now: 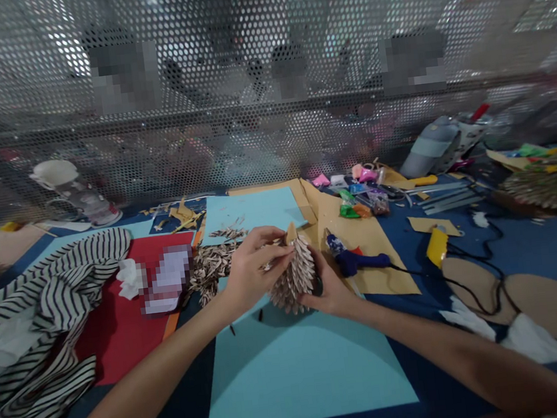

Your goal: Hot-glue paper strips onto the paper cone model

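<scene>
Centrally, scaly cone: dial centre, over blue paper.
Left hand: fingertips touching its upper side; cannot tell whether pinching.
Right hand: fingers clamped round its three-o'clock side.
Clear bottle: ten o'clock, marking unreadable.
Packets: two o'clock, colourfully filled.

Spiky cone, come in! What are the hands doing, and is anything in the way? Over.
Right hand holding spiky cone. Left hand up near its tip. Glue gun close on the right, seemingly clear of both hands.
</scene>
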Demonstrator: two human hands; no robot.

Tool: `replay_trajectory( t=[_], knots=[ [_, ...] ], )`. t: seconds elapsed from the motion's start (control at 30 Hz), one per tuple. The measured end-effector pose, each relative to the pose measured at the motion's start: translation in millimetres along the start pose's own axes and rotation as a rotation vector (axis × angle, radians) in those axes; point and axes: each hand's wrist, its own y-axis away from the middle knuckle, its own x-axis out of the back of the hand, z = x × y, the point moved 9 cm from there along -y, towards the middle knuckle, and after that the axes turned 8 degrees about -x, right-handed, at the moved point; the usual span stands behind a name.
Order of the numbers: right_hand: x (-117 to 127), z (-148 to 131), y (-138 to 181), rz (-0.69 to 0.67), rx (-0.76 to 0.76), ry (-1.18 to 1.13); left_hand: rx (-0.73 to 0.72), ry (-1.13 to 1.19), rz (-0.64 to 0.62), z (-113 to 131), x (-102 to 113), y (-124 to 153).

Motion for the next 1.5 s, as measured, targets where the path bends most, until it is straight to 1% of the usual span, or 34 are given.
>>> replay_trajectory(
  t=[0.6, 0.83, 0.97, 1.13, 1.5],
  knots=[
    [0.2, 5.1, 1.3, 0.004, -0.031, -0.006, 0.001, 0.013, 0.007, 1.5, 0.3, -0.2],
    [0.1, -1.8, 0.9, 0.003, 0.011, 0.001, -0.009, 0.009, 0.007, 1.7, -0.1, 0.4],
    [-0.1, -0.2, 1.5, 0.006, 0.036, 0.008, -0.008, 0.012, 0.002, 1.6, -0.2, 0.6],
    [0.5, 3.8, 2.0, 0.008, 0.027, 0.019, -0.013, 0.006, 0.006, 2.6, 0.2, -0.1],
    [1.8, -1.2, 1.0, 0.017, 0.028, 0.045, -0.008, 0.022, 0.015, 2.0, 0.0, -0.2]
  ],
)
